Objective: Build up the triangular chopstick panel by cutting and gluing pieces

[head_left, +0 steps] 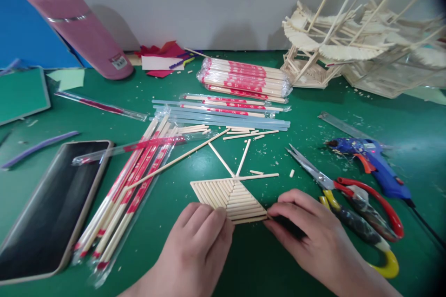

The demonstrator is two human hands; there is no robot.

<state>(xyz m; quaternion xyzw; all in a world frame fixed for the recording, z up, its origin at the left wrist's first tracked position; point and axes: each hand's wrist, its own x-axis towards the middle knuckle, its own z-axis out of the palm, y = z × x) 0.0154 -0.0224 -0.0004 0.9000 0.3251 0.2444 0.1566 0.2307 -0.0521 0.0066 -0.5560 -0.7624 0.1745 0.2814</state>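
Here, the left hand (pixel 200 246) has its fingers bunched on the near edge of a slatted panel (pixel 228 197) of wooden sticks, while the right hand (pixel 313 232) pinches the panel's right corner, fingertips nearly together. The panel sits between both hands at the near middle of the green desk (pixel 156 227), a longer stick (pixel 258 177) along its far edge. Scissors (pixel 310 167) and a blue glue gun (pixel 386 167) lie beyond the right hand; wrapped chopsticks (pixel 139 190) and a phone (pixel 49 209) lie farther left

Stick panel (pixel 240 199) between phone (pixel 52 209), scissors (pixel 324 180); stick frame (pixel 351 52) behind, perhaps touching wall (pixel 195 4).
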